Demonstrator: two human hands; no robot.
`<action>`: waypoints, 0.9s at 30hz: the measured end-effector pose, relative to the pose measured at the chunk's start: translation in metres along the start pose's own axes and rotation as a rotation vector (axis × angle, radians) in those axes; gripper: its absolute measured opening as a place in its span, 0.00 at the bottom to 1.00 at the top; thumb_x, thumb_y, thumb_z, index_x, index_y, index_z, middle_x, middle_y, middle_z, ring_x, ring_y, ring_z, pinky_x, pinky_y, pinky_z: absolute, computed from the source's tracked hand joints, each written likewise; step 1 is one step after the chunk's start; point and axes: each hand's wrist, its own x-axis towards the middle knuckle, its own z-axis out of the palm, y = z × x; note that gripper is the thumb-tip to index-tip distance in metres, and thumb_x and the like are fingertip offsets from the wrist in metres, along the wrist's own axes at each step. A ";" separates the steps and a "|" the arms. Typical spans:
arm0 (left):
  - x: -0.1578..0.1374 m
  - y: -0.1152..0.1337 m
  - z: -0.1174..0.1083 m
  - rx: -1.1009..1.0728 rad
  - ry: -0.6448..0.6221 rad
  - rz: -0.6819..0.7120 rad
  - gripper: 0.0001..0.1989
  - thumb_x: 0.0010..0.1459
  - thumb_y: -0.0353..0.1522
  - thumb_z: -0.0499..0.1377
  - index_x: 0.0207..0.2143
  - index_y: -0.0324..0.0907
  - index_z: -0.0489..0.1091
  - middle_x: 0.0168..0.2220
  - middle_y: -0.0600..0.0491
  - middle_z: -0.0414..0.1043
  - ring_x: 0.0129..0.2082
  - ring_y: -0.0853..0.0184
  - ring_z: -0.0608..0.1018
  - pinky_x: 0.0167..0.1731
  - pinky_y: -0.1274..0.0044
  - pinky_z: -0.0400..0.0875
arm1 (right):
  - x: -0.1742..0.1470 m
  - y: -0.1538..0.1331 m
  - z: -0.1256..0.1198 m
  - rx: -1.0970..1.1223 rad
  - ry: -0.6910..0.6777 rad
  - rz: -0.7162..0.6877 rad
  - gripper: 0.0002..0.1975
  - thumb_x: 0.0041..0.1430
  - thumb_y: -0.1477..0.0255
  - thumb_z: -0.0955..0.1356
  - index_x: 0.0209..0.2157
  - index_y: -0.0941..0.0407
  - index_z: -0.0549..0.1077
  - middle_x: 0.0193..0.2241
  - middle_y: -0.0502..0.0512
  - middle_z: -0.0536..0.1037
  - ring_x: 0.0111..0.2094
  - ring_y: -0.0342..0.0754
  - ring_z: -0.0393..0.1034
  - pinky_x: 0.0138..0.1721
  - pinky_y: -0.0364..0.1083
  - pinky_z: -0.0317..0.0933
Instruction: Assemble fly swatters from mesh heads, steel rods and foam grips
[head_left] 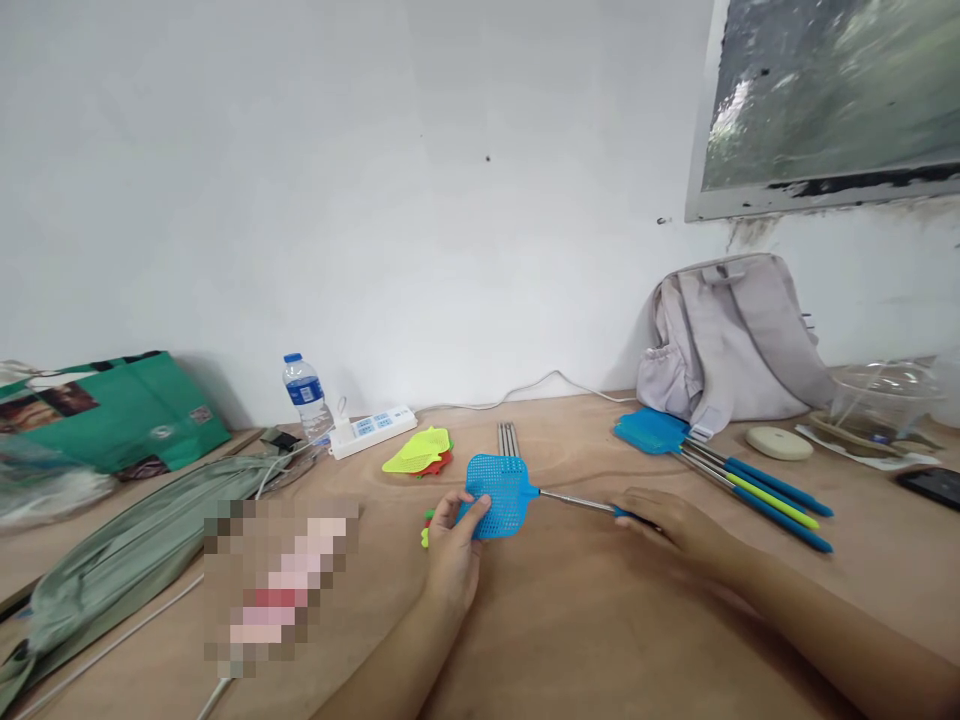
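Note:
A blue fly swatter (504, 495) is held across the middle of the table by both hands. My left hand (453, 560) pinches the edge of its square mesh head, thumb on top. Around the blue grip at the end of its metal rod, my right hand (671, 522) is closed. Behind the head lie several bare metal rods (508, 436), side by side and partly covered by it. Yellow-green swatter heads (417, 449) rest over a red one to the left. Small green and red pieces show beside my left hand. Several assembled swatters (651, 430) lie at right, with blue and yellow-green grips.
A water bottle (304, 392) and a white power strip (375, 429) stand near the wall. Left are a green bag (150, 420) and a sage cloth bag (142, 540). A backpack (739, 345), a round white object (778, 443), a plastic tub (885, 395) and a phone (934, 485) are right.

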 end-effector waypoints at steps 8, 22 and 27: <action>0.004 0.006 -0.006 0.318 -0.016 0.321 0.15 0.37 0.33 0.65 0.27 0.41 0.62 0.30 0.57 0.66 0.29 0.71 0.71 0.24 0.83 0.66 | 0.004 -0.002 -0.012 -0.122 -0.092 -0.024 0.16 0.60 0.62 0.55 0.33 0.54 0.68 0.28 0.54 0.74 0.29 0.48 0.68 0.28 0.44 0.58; -0.012 0.011 -0.002 0.528 -0.047 0.470 0.31 0.43 0.35 0.62 0.51 0.47 0.58 0.47 0.50 0.67 0.41 0.63 0.73 0.35 0.74 0.72 | -0.001 -0.015 0.001 0.066 -0.097 0.053 0.17 0.60 0.61 0.55 0.26 0.55 0.66 0.23 0.52 0.70 0.25 0.45 0.63 0.26 0.42 0.54; -0.019 0.007 0.000 0.636 0.041 0.642 0.33 0.37 0.36 0.65 0.48 0.44 0.61 0.46 0.48 0.68 0.43 0.59 0.73 0.38 0.71 0.71 | -0.004 -0.012 0.004 0.159 -0.110 0.084 0.16 0.60 0.62 0.57 0.26 0.56 0.67 0.23 0.51 0.70 0.26 0.45 0.62 0.27 0.42 0.54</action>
